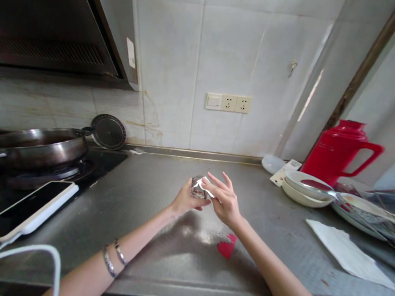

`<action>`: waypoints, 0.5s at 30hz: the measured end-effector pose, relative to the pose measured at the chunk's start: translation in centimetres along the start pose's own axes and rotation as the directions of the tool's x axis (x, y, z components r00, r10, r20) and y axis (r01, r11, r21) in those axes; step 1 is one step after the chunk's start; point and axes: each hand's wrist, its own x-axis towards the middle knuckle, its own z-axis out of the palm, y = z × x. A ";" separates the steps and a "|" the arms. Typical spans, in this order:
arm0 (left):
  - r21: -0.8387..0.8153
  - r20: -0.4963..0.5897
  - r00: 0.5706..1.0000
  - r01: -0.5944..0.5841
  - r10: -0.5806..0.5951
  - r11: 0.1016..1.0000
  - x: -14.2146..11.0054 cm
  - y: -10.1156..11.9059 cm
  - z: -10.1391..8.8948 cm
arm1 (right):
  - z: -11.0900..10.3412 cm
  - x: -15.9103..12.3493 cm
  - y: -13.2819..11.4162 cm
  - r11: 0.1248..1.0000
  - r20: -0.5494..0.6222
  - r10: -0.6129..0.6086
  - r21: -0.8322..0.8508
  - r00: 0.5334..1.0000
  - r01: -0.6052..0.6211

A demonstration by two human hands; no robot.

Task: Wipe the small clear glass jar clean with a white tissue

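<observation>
My left hand (185, 199) is closed around a small see-through container (197, 192), which looks like a glass and has dark patterning or contents. A piece of white tissue (201, 183) lies against its upper right side. My right hand (226, 201) pinches this tissue against the container, its other fingers raised and spread. Both hands are held over the middle of the metal counter (161, 172). A torn red piece (227, 247), perhaps paper or a mark, shows on the counter below my right wrist.
To the left, a steel pan (43, 147) sits on the stove, with a phone (22, 207) and white cable (52, 250) in front. At right are stacked bowls (306, 200), plates (359, 217), a red thermos (337, 152) and a flat paper towel (346, 251).
</observation>
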 end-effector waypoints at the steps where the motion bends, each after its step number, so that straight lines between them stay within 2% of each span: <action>1: 0.006 0.007 1.000 0.004 -0.004 1.000 0.1 0.0 -0.1 | -0.1 0.0 -0.1 1.000 0.008 -0.025 -0.004 1.000 0.025; 4: -0.003 0.015 1.000 0.006 -0.006 1.000 0.1 -0.2 -0.2 | -0.4 0.1 0.1 0.998 0.011 -0.051 -0.028 0.999 0.051; 10: 0.022 0.030 0.999 -0.017 0.017 1.000 0.0 -0.4 0.0 | -0.5 0.1 1.1 0.997 -0.024 0.005 -0.071 1.000 -0.007; 15: 0.056 -0.007 1.000 -0.027 0.027 0.998 0.7 -1.1 -0.5 | 0.0 0.2 -0.3 0.996 0.037 -0.076 -0.052 0.996 0.078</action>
